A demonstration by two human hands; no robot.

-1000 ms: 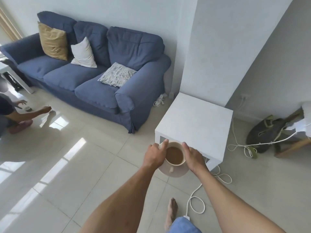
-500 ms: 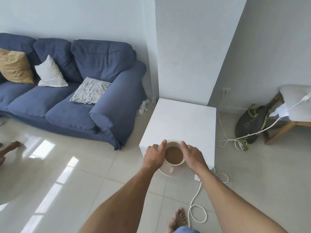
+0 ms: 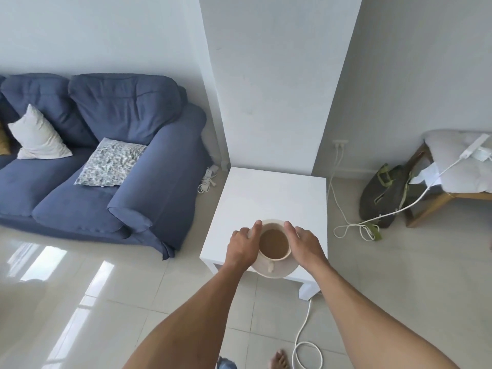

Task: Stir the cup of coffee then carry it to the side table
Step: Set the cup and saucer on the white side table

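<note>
Bottom centre: white cable (image 3: 300, 350) looped on the floor beside a bare foot (image 3: 278, 360); easy to snag mid-step, jolting everything. Above it, left hand (image 3: 241, 247) and right hand (image 3: 306, 245), fingers curled round the saucer (image 3: 277, 271), gripping it from both sides; cup (image 3: 274, 243) well filled, centre frame, over the near edge of the surface (image 3: 277, 193); likely to slop if tilted or set down hard; apt to tip if released while overhanging.
</note>
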